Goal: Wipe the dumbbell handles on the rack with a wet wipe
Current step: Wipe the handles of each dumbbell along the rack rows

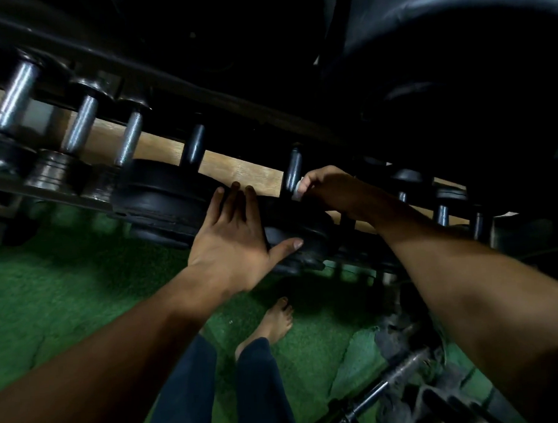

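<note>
Right hand (330,189) fingers pinch wet wipe (297,189) on dark handle (293,171); left hand (237,236) flat, empty. Next: neighbouring handle.

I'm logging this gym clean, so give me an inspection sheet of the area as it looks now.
Surface: green turf floor.
Job's things: white wet wipe pressed on a dark dumbbell handle; rack holds more dumbbells.
Clutter: barbell lying on the floor at lower right.
Grips: left hand open, resting on a black weight plate; right hand holds the wipe.
Cables: nothing seen.
Surroundings: dim; black padded bench above.
</note>
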### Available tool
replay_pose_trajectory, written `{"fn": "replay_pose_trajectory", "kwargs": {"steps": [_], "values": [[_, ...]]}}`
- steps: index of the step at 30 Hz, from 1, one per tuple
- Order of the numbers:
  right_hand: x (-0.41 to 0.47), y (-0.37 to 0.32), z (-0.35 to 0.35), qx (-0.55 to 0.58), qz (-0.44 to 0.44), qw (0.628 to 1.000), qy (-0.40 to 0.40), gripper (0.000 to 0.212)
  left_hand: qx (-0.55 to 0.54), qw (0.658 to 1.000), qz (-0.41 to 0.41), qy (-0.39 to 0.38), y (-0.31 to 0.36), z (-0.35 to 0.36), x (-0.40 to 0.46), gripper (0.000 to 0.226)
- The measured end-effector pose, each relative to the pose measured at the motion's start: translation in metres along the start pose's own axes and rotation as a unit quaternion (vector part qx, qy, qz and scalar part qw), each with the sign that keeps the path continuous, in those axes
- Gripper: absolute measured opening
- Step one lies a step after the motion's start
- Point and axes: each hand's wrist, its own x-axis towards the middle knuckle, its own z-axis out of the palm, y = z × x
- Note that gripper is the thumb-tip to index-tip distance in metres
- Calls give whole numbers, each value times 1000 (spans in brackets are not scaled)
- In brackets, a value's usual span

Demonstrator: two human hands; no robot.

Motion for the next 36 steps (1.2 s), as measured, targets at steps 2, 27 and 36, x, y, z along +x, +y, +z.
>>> {"fn": "replay_pose_trajectory", "kwargs": {"steps": [2, 27, 36], "values": [[1, 7, 7, 60, 8, 997, 45, 10, -3, 1000, 6, 14, -1, 3, 0, 126], [17, -10, 18, 287, 136, 945, 77, 29, 3, 999, 8, 39, -1, 8, 1, 127], [4, -8, 11, 111, 157, 981, -21, 23, 4, 999, 13, 51, -3, 10, 0, 126]]}}
